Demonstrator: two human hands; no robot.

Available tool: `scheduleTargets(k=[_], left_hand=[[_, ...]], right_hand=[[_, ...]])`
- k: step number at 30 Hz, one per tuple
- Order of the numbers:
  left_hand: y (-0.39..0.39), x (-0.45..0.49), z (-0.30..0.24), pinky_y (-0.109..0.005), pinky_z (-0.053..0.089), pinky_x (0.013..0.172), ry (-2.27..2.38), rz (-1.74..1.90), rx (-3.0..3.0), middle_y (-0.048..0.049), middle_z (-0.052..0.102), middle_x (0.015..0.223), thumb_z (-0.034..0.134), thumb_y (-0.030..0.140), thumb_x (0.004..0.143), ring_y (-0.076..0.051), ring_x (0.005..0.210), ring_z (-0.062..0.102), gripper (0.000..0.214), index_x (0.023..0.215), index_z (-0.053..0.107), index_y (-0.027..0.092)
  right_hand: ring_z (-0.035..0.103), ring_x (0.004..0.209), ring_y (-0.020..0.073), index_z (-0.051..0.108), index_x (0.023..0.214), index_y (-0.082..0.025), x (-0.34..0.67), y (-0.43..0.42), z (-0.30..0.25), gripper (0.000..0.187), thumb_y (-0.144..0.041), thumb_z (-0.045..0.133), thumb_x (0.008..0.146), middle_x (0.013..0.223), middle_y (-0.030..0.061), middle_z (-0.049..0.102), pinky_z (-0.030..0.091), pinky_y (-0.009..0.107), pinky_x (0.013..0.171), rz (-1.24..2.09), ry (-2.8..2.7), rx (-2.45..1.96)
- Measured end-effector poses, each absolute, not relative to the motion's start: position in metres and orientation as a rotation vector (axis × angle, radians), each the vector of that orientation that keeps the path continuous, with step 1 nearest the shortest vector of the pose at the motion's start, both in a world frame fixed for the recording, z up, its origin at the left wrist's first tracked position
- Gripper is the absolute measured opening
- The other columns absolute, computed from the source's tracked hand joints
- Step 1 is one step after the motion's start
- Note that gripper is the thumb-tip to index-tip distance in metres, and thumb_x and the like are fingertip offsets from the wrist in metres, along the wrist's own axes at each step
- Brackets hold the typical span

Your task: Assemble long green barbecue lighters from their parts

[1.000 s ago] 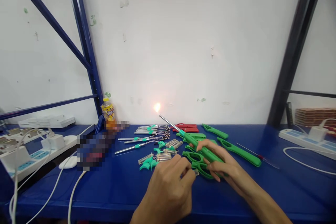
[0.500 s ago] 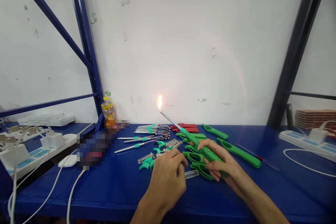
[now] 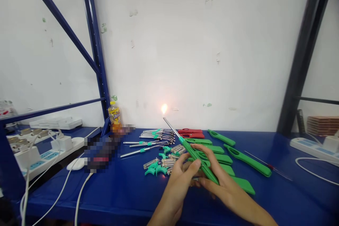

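Head view: left hand (image 3: 182,174) and right hand (image 3: 225,185) both grip a lit green utility lighter (image 3: 190,149) above the bench (image 3: 122,190); this one looks assembled, while metal nozzles (image 3: 134,153), teal triggers (image 3: 152,168) and fuel tanks (image 3: 168,162) lie loose.

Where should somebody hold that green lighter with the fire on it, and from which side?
Best by the thick green handle, I'd say, coming from the person's own side. The lighter slants up and away, so its handle end is lowest and farthest from the flame. Keep off the thin metal tube: fire burns at its tip, so it may be hot.
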State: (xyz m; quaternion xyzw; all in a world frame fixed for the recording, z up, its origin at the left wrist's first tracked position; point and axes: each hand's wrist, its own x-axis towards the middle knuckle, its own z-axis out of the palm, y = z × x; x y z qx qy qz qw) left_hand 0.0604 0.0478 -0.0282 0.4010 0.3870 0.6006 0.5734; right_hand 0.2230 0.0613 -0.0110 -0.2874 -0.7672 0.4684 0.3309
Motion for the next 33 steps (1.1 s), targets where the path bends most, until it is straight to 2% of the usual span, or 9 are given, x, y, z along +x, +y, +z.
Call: scheduleTargets(k=[3, 5, 7, 10, 12, 14, 20, 25, 33], left_hand=[[0.048, 0.058, -0.029, -0.03, 0.055, 0.077, 0.896, 1.481, 0.88, -0.0126, 0.079, 0.101, 0.095, 0.054, 0.066, -0.027, 0.095, 0.076, 0.078, 0.126, 0.066, 0.013], [0.046, 0.055, -0.024, -0.031, 0.055, 0.083, 0.905, 1.548, 0.844, -0.0122, 0.079, 0.106, 0.096, 0.05, 0.068, -0.026, 0.101, 0.075, 0.073, 0.125, 0.067, 0.015], [0.044, 0.05, -0.019, -0.031, 0.054, 0.086, 0.917, 1.608, 0.809, -0.0113, 0.079, 0.109, 0.096, 0.048, 0.07, -0.026, 0.102, 0.075, 0.069, 0.124, 0.067, 0.016], [0.045, 0.038, -0.011, -0.031, 0.054, 0.087, 0.934, 1.688, 0.751, -0.0103, 0.078, 0.109, 0.095, 0.044, 0.073, -0.024, 0.099, 0.075, 0.063, 0.123, 0.066, 0.017], [0.048, 0.028, -0.008, -0.031, 0.054, 0.089, 0.939, 1.74, 0.707, -0.0093, 0.078, 0.11, 0.094, 0.04, 0.075, -0.022, 0.097, 0.075, 0.06, 0.123, 0.064, 0.018], [0.051, 0.018, -0.006, -0.03, 0.054, 0.089, 0.937, 1.784, 0.673, -0.0081, 0.077, 0.109, 0.094, 0.036, 0.075, -0.019, 0.093, 0.074, 0.057, 0.119, 0.064, 0.018], [0.059, -0.004, -0.004, -0.025, 0.054, 0.075, 0.949, 1.875, 0.635, -0.0031, 0.073, 0.094, 0.091, 0.038, 0.078, -0.015, 0.079, 0.07, 0.041, 0.103, 0.065, 0.017], [0.063, -0.022, -0.004, -0.026, 0.054, 0.063, 0.982, 1.898, 0.609, -0.0013, 0.068, 0.079, 0.081, 0.039, 0.088, -0.019, 0.075, 0.072, 0.03, 0.094, 0.063, 0.016], [0.067, -0.039, -0.001, -0.026, 0.059, 0.059, 0.988, 1.881, 0.592, -0.0033, 0.07, 0.078, 0.073, 0.023, 0.096, -0.021, 0.072, 0.077, 0.013, 0.094, 0.064, 0.015]], right_hand=[[0.065, 0.086, 0.0205, 0.015, 0.165, -0.044, 0.224, 0.062, -0.013, 0.074, -0.054, 0.055, 0.103, 0.16, 0.01, 0.038, 0.058, 0.039, 0.081, 1.197, -2.071, -0.757], [0.066, 0.109, 0.0275, 0.02, 0.165, -0.043, 0.226, 0.063, -0.012, 0.075, -0.056, 0.058, 0.101, 0.161, 0.0097, 0.04, 0.054, 0.045, 0.097, 1.11, -2.091, -0.774], [0.059, 0.127, 0.033, 0.023, 0.164, -0.043, 0.229, 0.064, -0.011, 0.078, -0.059, 0.062, 0.099, 0.157, 0.0095, 0.044, 0.052, 0.047, 0.102, 1.045, -2.075, -0.845], [0.066, 0.106, 0.0295, 0.014, 0.165, -0.043, 0.235, 0.067, -0.01, 0.08, -0.063, 0.057, 0.1, 0.129, 0.009, 0.063, 0.056, 0.044, 0.087, 1.041, -2.045, -0.975], [0.065, 0.086, 0.0248, 0.008, 0.165, -0.043, 0.237, 0.07, -0.011, 0.081, -0.065, 0.052, 0.102, 0.111, 0.0052, 0.067, 0.055, 0.042, 0.08, 1.047, -2.05, -0.997], [0.062, 0.079, 0.0222, 0.006, 0.165, -0.043, 0.238, 0.073, -0.012, 0.08, -0.067, 0.05, 0.102, 0.106, 0.0033, 0.068, 0.053, 0.04, 0.077, 1.041, -2.05, -0.991], [0.061, 0.075, 0.0196, 0.014, 0.163, -0.043, 0.235, 0.079, -0.013, 0.072, -0.066, 0.048, 0.104, 0.105, 0.0023, 0.067, 0.053, 0.036, 0.07, 1.005, -2.01, -0.99], [0.07, 0.094, 0.0242, 0.031, 0.157, -0.038, 0.235, 0.081, -0.011, 0.062, -0.065, 0.048, 0.104, 0.119, 0.0075, 0.063, 0.053, 0.032, 0.064, 0.927, -1.927, -0.94], [0.072, 0.089, 0.0211, 0.04, 0.15, -0.036, 0.234, 0.082, -0.011, 0.053, -0.061, 0.049, 0.105, 0.127, 0.0089, 0.062, 0.053, 0.03, 0.06, 0.863, -1.904, -0.918]])
